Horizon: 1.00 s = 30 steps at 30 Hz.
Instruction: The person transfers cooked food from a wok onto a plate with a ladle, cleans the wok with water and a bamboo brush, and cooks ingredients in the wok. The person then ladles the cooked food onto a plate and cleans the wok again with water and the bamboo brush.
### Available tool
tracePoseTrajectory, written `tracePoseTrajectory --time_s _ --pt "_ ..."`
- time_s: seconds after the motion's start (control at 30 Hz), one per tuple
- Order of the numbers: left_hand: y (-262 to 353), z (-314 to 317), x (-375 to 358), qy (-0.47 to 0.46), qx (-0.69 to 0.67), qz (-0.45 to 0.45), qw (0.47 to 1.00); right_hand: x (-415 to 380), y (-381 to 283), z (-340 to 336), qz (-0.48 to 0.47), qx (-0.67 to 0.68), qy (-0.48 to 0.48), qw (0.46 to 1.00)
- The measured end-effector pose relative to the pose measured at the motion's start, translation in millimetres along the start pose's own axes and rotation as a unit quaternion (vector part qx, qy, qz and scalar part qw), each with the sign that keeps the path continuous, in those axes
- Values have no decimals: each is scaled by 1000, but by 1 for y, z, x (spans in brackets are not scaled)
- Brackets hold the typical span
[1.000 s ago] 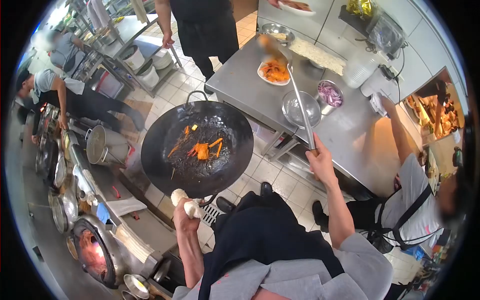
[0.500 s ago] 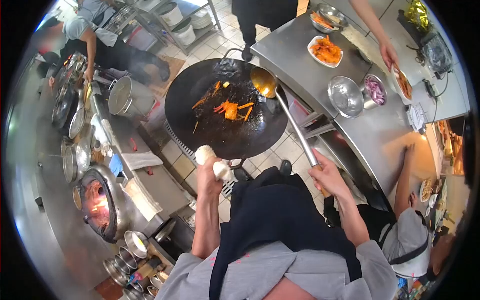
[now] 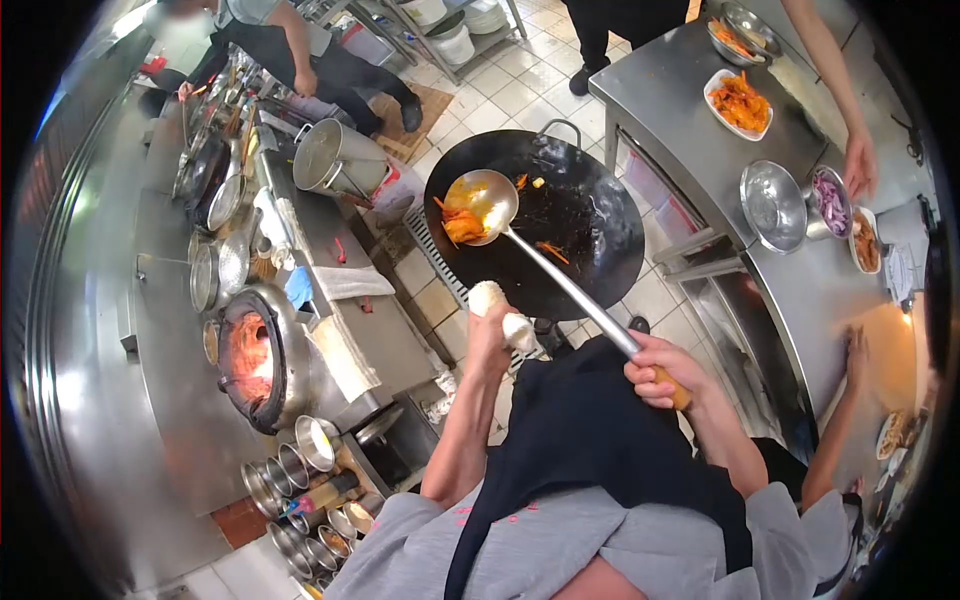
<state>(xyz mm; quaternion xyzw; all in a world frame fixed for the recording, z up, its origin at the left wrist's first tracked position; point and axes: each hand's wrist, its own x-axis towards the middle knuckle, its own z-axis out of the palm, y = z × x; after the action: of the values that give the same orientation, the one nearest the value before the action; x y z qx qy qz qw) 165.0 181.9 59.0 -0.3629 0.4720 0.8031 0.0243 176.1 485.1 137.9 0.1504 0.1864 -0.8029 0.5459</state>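
my left hand [image 3: 490, 335] grips the wok [image 3: 560, 225] by its cloth-wrapped handle; my right hand [image 3: 660, 368] holds the ladle [image 3: 480, 205] inside it.

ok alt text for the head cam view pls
A person's left hand holds a black wok by its cloth-wrapped handle while the right hand scoops orange food with a ladle, between a lit burner and a steel table.

Round black steel wok [image 3: 590, 215] in front of me, orange strips [image 3: 552, 252] on it; shiny silver ladle [image 3: 484, 205] carries orange-yellow food; white cloth wrap [image 3: 500, 312] on the handle; my apron [image 3: 590, 440] black, shirt grey; burner ring [image 3: 250, 358] glowing orange-red; white plate [image 3: 738, 104], orange food.
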Motion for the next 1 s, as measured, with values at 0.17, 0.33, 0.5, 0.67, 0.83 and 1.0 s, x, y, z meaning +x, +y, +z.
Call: tracePoseTrajectory --time_s 0.17,0.33,0.5,0.67,0.83,1.0 --pt "19 -9 -25 -11 -57 -85 995 -5 -6 -18 -28 46 23 998" --pt "30 -6 -49 -8 -25 -46 999 4 -26 4 -154 -268 190 932" --pt "25 12 -51 -12 56 29 998 26 -17 10 -169 -357 223 891" --pt "24 35 -34 -17 101 95 990 -3 -14 32 -71 -121 48 989" --pt "19 13 -7 10 77 19 997 -6 -5 -18 5 98 -70 993" --pt "26 -5 2 9 -14 -39 999 -6 -13 -30 2 27 -29 999"
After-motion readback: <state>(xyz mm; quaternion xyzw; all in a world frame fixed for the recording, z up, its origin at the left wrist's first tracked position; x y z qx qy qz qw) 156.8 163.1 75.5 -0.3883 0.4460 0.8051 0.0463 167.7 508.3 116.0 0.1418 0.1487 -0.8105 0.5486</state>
